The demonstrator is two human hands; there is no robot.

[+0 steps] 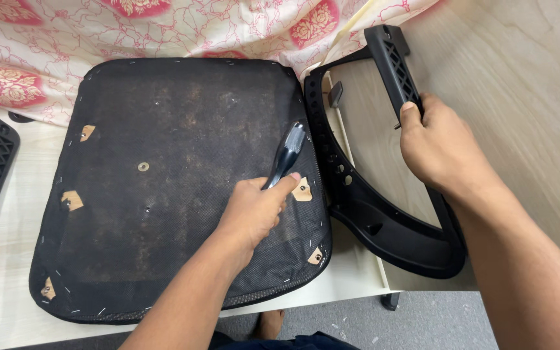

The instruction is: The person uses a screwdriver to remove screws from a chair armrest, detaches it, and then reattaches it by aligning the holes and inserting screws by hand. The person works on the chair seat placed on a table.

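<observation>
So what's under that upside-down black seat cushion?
The seat cushion lies on a pale table, with flowered cloth tucked beneath its far edge. Whatever lies under its middle is covered.

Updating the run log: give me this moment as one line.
left hand: grips screwdriver over upturned seat base | right hand: holds black armrest beside seat | surface: pale table

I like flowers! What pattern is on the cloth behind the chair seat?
Red and pink flowers on cream cloth, seen from the head camera.

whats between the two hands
In the head view, the black armrest's inner curved bar lies between the left hand holding a screwdriver and the right hand.
</observation>
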